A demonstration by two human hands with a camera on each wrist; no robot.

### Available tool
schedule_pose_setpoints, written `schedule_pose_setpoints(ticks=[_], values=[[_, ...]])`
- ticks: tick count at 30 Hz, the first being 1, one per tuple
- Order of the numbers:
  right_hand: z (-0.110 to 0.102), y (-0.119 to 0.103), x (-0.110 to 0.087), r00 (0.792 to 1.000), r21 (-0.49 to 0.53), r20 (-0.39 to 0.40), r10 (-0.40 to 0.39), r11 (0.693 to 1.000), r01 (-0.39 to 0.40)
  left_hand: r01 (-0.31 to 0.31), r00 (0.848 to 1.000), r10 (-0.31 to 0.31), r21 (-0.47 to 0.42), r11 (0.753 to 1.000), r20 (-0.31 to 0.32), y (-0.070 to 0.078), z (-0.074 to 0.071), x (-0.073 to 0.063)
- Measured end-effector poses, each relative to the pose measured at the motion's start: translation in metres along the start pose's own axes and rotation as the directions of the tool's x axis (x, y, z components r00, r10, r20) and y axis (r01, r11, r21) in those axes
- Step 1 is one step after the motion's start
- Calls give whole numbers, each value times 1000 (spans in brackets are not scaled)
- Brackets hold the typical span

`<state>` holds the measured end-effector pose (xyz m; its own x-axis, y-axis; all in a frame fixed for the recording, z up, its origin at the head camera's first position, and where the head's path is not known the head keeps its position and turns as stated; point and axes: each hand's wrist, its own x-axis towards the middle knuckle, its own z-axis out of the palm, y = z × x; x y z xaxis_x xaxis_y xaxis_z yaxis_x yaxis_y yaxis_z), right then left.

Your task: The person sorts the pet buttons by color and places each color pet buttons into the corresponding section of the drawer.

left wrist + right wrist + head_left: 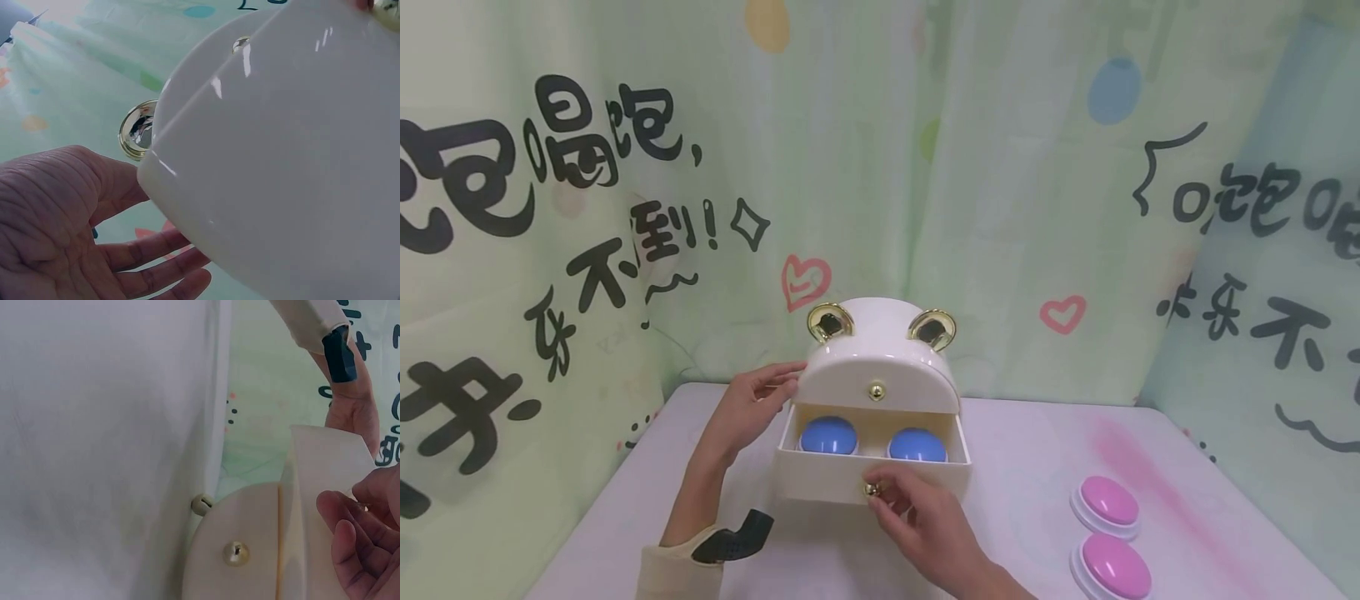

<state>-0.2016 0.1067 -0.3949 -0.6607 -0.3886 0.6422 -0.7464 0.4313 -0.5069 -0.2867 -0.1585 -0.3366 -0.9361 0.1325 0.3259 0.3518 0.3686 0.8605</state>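
Note:
A white box (880, 327) with two gold ear-like rings on top and a rounded upper front stands at the table's middle. Its lower drawer (820, 477) is pulled out toward me. Inside lie two round blue-topped pieces, a left one (828, 435) and a right one (917, 445). My right hand (928, 521) pinches the gold knob (872, 489) on the drawer front between thumb and fingers. At the box's left side, my left hand (754, 408) touches the wall with extended fingers; the left wrist view shows its fingertips (199, 282) along the edge.
Two pink-topped round pieces, a far one (1108, 502) and a near one (1116, 567), sit on the white table (1022, 467) at right. A second gold knob (876, 391) is on the upper front. A printed green curtain (1000, 208) hangs behind.

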Motion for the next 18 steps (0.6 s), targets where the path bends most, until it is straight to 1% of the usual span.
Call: schedule_pose_setpoints(ticks=[7,13,18], values=[[3,9,10,998,-11,-3,65,998,-65,29,1000,-29,2,1000,3,1,0,0],[3,16,19,997,-17,-11,81,997,-81,17,1000,-17,9,1000,-2,2,-1,1],[4,18,25,986,-17,8,164,986,-164,20,1000,-19,10,1000,-5,1,0,1]])
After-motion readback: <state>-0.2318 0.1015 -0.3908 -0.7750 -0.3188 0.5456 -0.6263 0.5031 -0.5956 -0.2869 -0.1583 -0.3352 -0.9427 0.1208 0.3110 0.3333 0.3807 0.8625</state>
